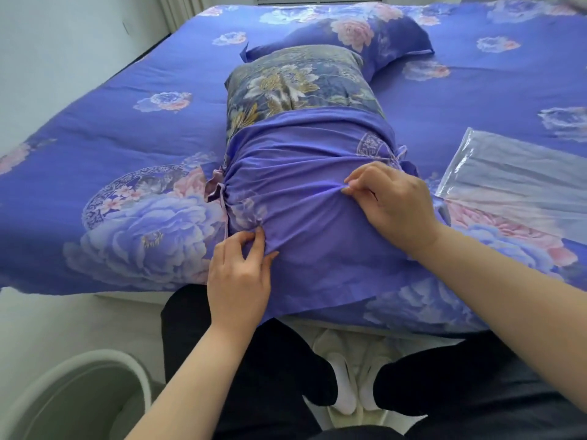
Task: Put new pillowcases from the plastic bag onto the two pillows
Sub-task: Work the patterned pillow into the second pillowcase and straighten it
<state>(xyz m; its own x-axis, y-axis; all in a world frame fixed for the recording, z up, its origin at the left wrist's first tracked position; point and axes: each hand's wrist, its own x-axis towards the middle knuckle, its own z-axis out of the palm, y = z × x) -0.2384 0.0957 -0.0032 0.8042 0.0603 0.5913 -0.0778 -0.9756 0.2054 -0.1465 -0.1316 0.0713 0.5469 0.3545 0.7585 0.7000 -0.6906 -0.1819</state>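
Second pillow (298,81) is being sleeved: it is lying lengthwise on the bed (95,128), near end at the bed edge so both hands can reach it. The new purple pillowcase (305,185) is covering roughly the near half; the far half, in gold-and-grey floral ticking, is showing bare.

Left hand (238,274) is pinching a fold of case fabric at the near-left side, thumb and fingers closed on the cloth. Right hand (394,201) is pinching a gathered fold further up on the right, fingertips closed on it. Fabric is being bunched at both grips, likely so the slack can be walked up the pillow instead of dragged.

The other pillow (359,33) is lying behind, against the far end of this one, already in a matching purple floral case, so probably done.

The plastic bag (514,179) is lying flat on the bed at right, well apart from the work; it looks empty, though that cannot be confirmed.

Remaining, by judgement: case pulled over the far half, corners seated.
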